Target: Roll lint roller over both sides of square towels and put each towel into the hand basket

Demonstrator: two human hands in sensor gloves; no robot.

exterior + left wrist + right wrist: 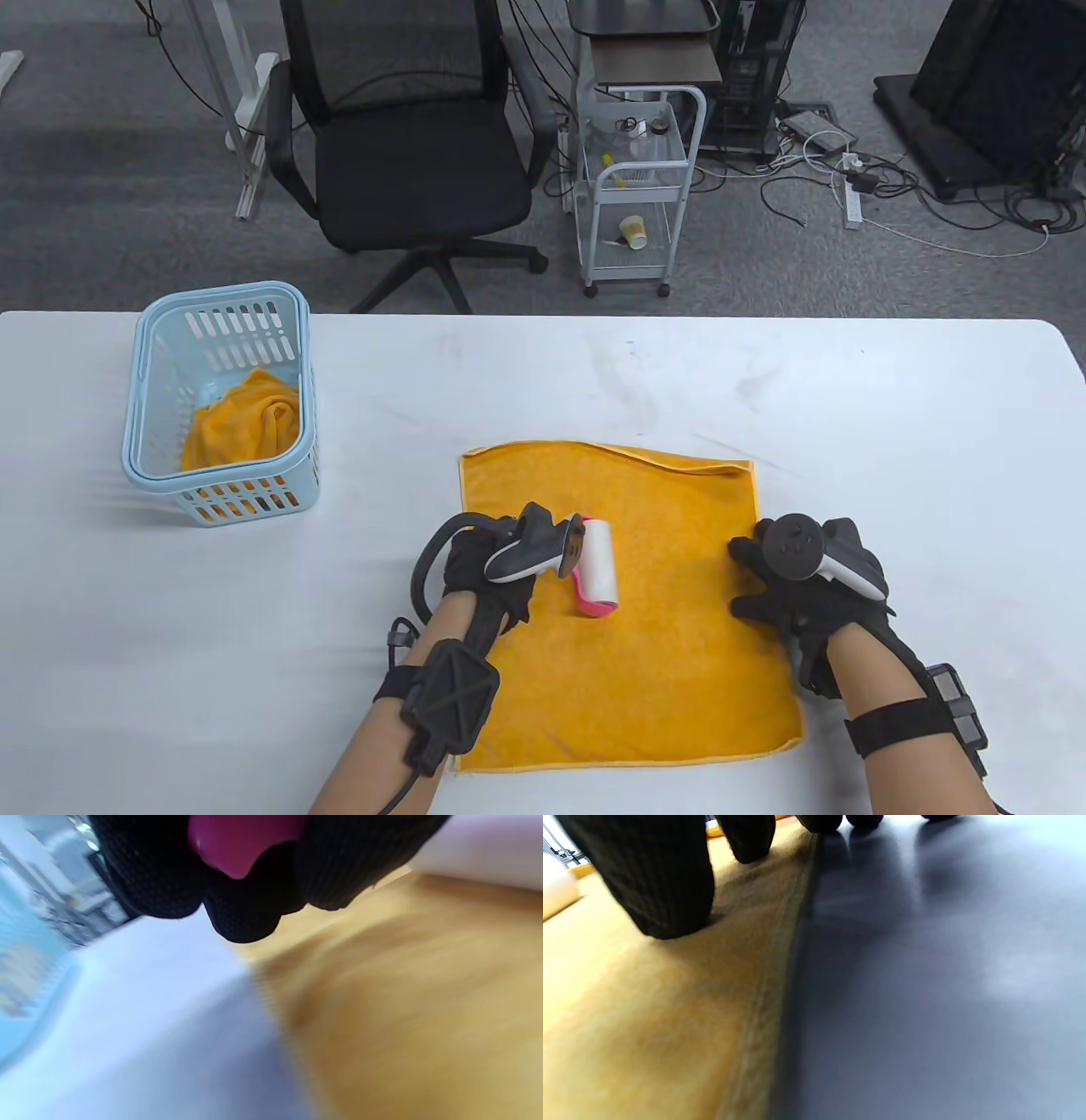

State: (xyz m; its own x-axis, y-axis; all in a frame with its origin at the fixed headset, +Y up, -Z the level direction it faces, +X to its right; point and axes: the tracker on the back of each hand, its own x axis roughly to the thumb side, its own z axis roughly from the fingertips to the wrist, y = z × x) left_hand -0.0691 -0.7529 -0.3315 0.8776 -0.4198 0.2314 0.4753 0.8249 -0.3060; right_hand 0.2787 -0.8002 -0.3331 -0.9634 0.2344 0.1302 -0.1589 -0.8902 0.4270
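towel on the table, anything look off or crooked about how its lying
Mostly flat, but the far edge of the towel is wavy, with a small fold at its far right corner. The right hand presses its right edge; the left hand holds the lint roller on it. Nothing spilled or damaged.

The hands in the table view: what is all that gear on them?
Both the left hand and the right hand wear black knit gloves. A grey-and-black controller-like tracker sits on each hand's back. Black straps circle the forearms; a black cross-ribbed box with a black cable sits at the left wrist.
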